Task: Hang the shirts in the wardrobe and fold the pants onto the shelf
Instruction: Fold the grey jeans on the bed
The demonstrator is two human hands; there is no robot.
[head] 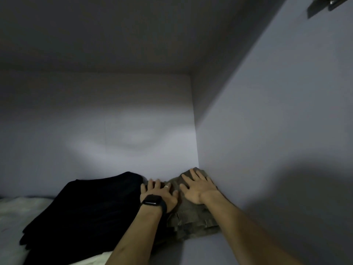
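Observation:
Folded olive-green pants [191, 220] lie on the wardrobe shelf [202, 251], pushed into the back right corner. My left hand [159, 194], with a black watch on the wrist, lies flat on the pants' left part, fingers spread. My right hand [196, 188] presses flat on the pants' far part beside the side wall. A folded black garment [86, 213] sits just left of the pants, touching them.
The wardrobe's right side wall [277, 131] and back wall [114, 131] close the corner. White fabric [17, 209] lies at the far left under the black garment. A metal hinge [324, 6] shows at top right.

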